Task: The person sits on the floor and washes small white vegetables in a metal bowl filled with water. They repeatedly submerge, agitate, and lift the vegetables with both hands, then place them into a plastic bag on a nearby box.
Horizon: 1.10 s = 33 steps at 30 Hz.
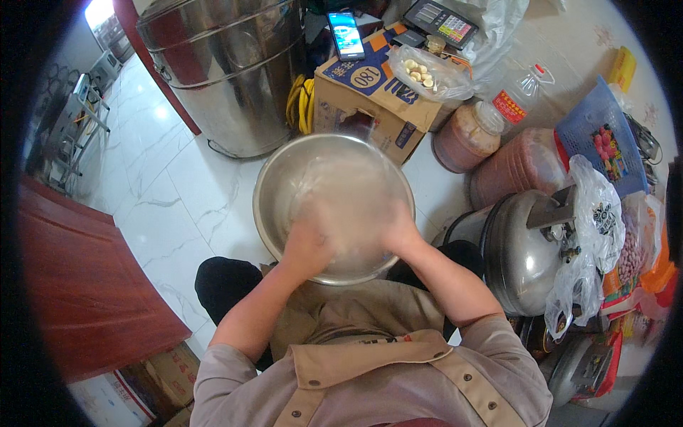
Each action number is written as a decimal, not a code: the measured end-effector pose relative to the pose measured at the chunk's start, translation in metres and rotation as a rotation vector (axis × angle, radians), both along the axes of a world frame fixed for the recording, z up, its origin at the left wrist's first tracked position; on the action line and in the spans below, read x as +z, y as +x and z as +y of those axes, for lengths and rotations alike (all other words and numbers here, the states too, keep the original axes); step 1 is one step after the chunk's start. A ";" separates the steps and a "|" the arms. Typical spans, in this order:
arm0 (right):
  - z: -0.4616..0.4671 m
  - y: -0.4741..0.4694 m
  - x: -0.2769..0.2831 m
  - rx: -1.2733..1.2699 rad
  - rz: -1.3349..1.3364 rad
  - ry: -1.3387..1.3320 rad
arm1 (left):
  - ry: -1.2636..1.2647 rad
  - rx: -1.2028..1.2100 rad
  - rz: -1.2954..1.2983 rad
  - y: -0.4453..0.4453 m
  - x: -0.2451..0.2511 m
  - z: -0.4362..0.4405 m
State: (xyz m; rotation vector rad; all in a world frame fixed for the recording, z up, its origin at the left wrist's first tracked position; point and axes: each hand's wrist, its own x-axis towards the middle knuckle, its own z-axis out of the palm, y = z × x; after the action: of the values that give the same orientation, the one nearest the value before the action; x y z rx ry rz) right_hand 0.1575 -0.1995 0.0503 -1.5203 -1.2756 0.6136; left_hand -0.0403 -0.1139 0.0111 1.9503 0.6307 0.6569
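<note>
A wide stainless steel basin sits before me, its near rim over my apron between my knees. Both hands are down in it. My left hand is at the left side of the bowl, with its fingers blurred. On the right, my right hand reaches in over the near right rim, its fingers lost in the same blur. A hazy pale beige patch covers the middle of the basin. What lies there, and whether either hand grips it, cannot be made out.
Behind the basin stand a tall steel drum and a cardboard box carrying a lit phone and a bag of pale pieces. To the right are jars of reddish contents, a blue basket and a large pressure cooker.
</note>
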 end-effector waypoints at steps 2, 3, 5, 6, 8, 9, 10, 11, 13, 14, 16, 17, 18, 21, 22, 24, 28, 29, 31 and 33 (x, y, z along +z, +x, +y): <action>0.001 0.001 0.000 0.023 0.042 -0.099 | -0.168 -0.014 -0.097 0.001 -0.002 0.002; 0.001 0.001 0.000 0.024 0.050 -0.133 | -0.259 -0.033 -0.176 0.003 -0.003 0.004; 0.001 0.000 0.002 0.052 0.091 -0.204 | -0.437 -0.065 -0.291 0.005 -0.006 0.007; 0.001 0.000 0.003 0.058 0.073 -0.197 | -0.525 -0.081 -0.325 0.006 -0.008 0.008; 0.002 0.003 0.009 0.063 0.005 -0.147 | -0.618 -0.080 -0.359 0.005 -0.013 0.011; 0.004 0.008 0.014 0.071 -0.062 -0.135 | -0.624 -0.060 -0.358 0.004 -0.015 0.012; 0.006 0.012 0.019 0.077 -0.129 -0.122 | -0.618 -0.030 -0.354 0.003 -0.017 0.014; 0.011 0.024 0.027 0.093 -0.217 -0.137 | -0.582 -0.018 -0.318 0.003 -0.019 0.015; 0.032 0.043 0.040 0.123 -0.472 -0.112 | -0.502 0.049 -0.209 0.005 -0.021 0.016; 0.046 0.051 0.046 0.135 -0.639 -0.066 | -0.413 0.033 -0.194 0.007 -0.021 0.016; 0.078 0.067 0.057 0.109 -0.831 0.043 | -0.329 0.040 -0.142 0.013 -0.017 0.015; 0.097 0.073 0.062 0.084 -0.861 0.160 | -0.325 0.042 -0.136 0.016 -0.013 0.015; 0.117 0.078 0.066 0.057 -0.906 0.077 | -0.398 0.038 -0.168 0.018 -0.009 0.013; 0.176 0.094 0.079 0.055 -1.080 0.023 | -0.491 -0.015 -0.061 0.019 0.006 0.010; 0.193 0.100 0.081 0.084 -1.151 0.023 | -0.526 -0.029 -0.040 0.019 0.010 0.007; 0.222 0.115 0.087 0.139 -1.229 -0.100 | -0.550 -0.084 -0.016 0.019 0.016 0.004; 0.251 0.140 0.086 0.183 -1.216 -0.245 | -0.455 -0.080 -0.064 0.021 0.015 0.002; 0.255 0.145 0.085 0.200 -1.203 -0.237 | -0.432 -0.072 -0.121 0.021 0.014 0.002; 0.258 0.153 0.079 0.214 -1.204 -0.229 | -0.441 -0.060 -0.125 0.021 0.012 -0.001; 0.264 0.159 0.075 0.204 -1.245 -0.203 | -0.443 -0.072 -0.116 0.021 0.012 -0.003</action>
State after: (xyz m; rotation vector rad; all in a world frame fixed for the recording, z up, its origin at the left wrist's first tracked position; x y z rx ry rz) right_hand 0.3167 0.0641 0.1252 -2.0268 -2.3504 -0.1986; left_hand -0.0191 -0.1171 0.0232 1.5053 0.5746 0.5282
